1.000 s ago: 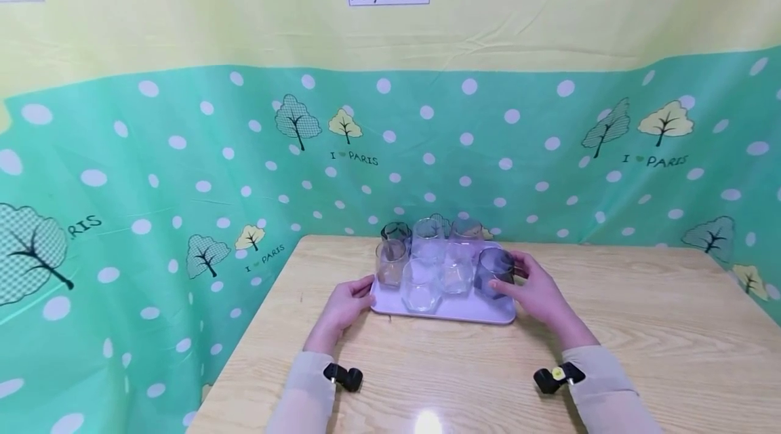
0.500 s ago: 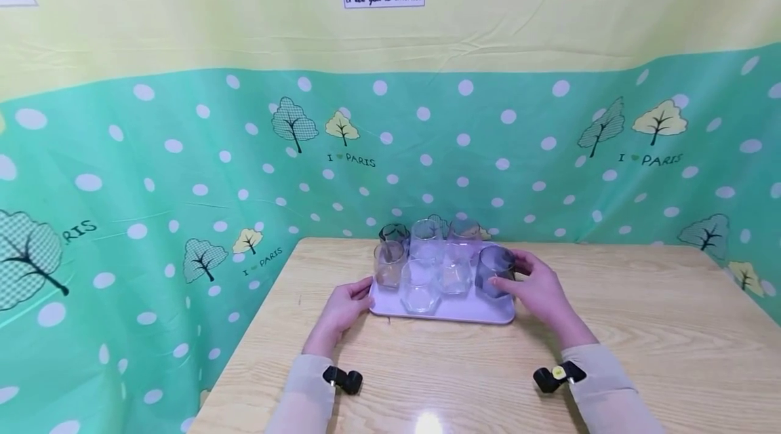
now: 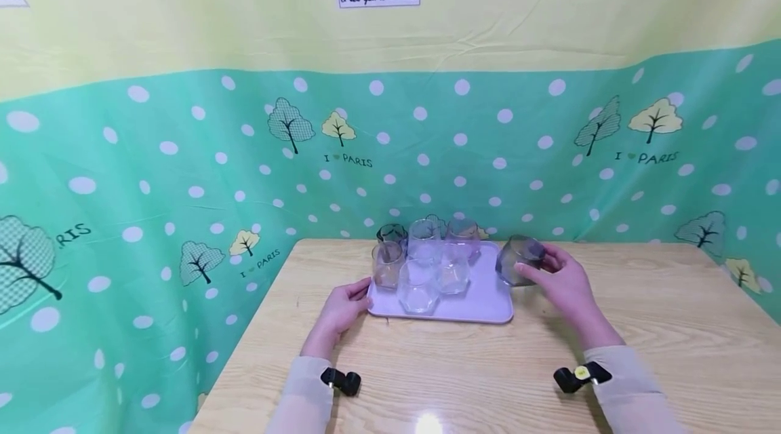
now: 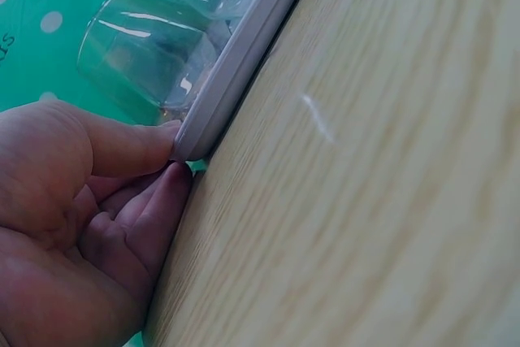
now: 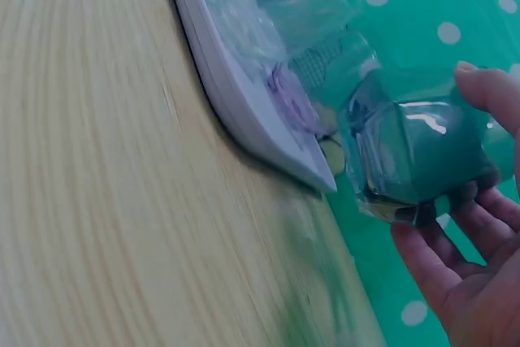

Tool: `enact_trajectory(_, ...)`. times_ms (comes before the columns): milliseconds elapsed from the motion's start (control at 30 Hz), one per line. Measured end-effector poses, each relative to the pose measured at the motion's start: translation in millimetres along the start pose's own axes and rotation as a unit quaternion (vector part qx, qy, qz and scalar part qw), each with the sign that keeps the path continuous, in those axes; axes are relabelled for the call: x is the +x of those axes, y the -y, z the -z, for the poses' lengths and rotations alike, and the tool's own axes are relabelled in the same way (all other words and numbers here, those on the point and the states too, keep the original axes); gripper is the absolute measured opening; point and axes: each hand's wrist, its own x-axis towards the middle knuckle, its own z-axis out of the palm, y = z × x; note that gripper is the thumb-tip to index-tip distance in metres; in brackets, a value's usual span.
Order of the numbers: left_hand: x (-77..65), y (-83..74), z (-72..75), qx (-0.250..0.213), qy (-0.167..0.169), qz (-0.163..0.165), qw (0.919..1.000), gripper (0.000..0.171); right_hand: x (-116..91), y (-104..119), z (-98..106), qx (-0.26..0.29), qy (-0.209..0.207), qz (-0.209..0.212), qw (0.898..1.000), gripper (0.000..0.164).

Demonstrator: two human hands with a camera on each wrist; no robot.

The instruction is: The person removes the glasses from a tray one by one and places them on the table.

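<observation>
My right hand [image 3: 566, 279] grips a dark grey glass [image 3: 518, 261] between thumb and fingers, tilted, just past the tray's right edge. In the right wrist view the dark glass [image 5: 418, 148] is off the tray, with fingers [image 5: 479, 229] under and beside it. My left hand [image 3: 342, 308] pinches the left edge of a pale lilac tray [image 3: 476, 308]; in the left wrist view the thumb [image 4: 134, 148] lies on the tray's rim [image 4: 231, 71]. On the tray stand several glasses, among them a clear one [image 3: 419, 291] in front and a brownish one [image 3: 388, 268] at left.
The tray stands on a light wooden table [image 3: 439, 366] near its back edge. Behind hangs a green and yellow patterned cloth [image 3: 366, 196]. A dark-rimmed glass [image 3: 392, 234], a clear glass [image 3: 424, 234] and a pinkish glass [image 3: 464, 234] form the tray's back row.
My right hand has lifted the dark grey glass from the tray's right side and moved it rightward, tilting it. My left hand still holds the tray's left edge.
</observation>
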Motion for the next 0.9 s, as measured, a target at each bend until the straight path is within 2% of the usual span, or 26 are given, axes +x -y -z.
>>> enact_trajectory(267, 1.2, 1.6, 1.7, 0.004, -0.003, -0.002, 1.0, 0.051, 8, -10, 25, -0.02, -0.032, -0.004, 0.999, 0.105)
enact_trajectory(400, 1.3, 3.0, 0.8, 0.002, 0.0, -0.004, 1.0, 0.052, 14, -20, 32, -0.03, -0.04, -0.02, 0.999, 0.104)
enact_trajectory(700, 0.6, 2.8, 2.4, 0.004, 0.0, -0.007, 1.0, 0.051, 34, -23, 29, -0.02, -0.032, -0.037, 0.999, 0.114)
enact_trajectory(900, 0.6, 1.6, 1.3, 0.012, -0.002, -0.008, 0.9999, 0.051, 47, -20, 22, -0.021, -0.026, -0.015, 0.999, 0.113)
